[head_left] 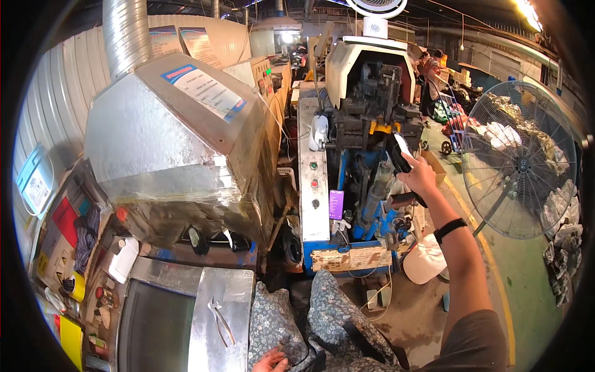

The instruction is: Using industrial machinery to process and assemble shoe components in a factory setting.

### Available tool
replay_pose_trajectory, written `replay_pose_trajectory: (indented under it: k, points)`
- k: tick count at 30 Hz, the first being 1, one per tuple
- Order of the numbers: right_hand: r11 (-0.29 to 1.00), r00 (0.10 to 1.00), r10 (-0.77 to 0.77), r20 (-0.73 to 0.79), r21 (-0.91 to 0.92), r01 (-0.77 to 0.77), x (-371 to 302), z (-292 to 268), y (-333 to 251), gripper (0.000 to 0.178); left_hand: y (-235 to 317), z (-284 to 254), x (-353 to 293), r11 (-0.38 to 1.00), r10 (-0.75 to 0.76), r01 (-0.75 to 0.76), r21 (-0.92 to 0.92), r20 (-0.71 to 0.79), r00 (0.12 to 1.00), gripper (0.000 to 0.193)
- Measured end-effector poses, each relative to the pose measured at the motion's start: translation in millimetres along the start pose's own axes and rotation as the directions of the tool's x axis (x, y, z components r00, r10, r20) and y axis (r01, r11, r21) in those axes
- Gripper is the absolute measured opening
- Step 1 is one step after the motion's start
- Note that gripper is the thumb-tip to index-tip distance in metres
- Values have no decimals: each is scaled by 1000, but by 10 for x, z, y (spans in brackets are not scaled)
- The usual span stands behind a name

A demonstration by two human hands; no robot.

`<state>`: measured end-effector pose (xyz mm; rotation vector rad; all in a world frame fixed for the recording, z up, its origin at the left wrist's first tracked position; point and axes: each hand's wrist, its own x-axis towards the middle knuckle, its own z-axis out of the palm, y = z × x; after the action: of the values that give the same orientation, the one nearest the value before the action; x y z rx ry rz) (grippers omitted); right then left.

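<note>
My right hand reaches forward to the machine and grips the near end of a black shoe with a white strip along its top. Part of the shoe is hidden behind my fingers. The dark machine head, with a yellow part at its front, is right behind it. At the lower edge my left hand rests on my flower-patterned trouser leg, fingers stretched out and holding nothing. A pair of pliers lies on the metal bench top beside that leg.
A control panel with buttons stands left of the machine. Further left is a large metal hood with dark shoes under its edge. A big caged fan stands at right. A pale bucket-like object sits below my forearm.
</note>
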<state>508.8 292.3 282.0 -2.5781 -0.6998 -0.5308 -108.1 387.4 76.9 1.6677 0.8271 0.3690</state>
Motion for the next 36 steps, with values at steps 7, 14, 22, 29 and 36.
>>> replay_pose_trajectory:
  k: [7, 14, 22, 29, 36]
  points:
    - [948, 960, -3, 280, -304, 92, 118, -49, -413, 67, 332, 177, 61, 991, 13, -17, 132, 37, 999, 31]
    - [957, 983, -101, 151, -257, 137, -208, 133, -449, 65, 316, 327, 68, 1000, 6, -6, 3, 116, 993, 37]
    - [970, 984, -177, 33, -164, 180, -151, 214, -385, 60, 170, 146, 39, 978, -113, 109, 176, 14, 993, 33]
    - [976, 986, -170, -2, -142, 168, -144, 262, -336, 56, 76, 232, 138, 991, -123, 125, 52, -25, 992, 22]
    - [976, 986, -156, 50, -148, 162, -197, 187, -344, 61, 154, 210, 42, 988, -147, 145, 47, 29, 989, 38]
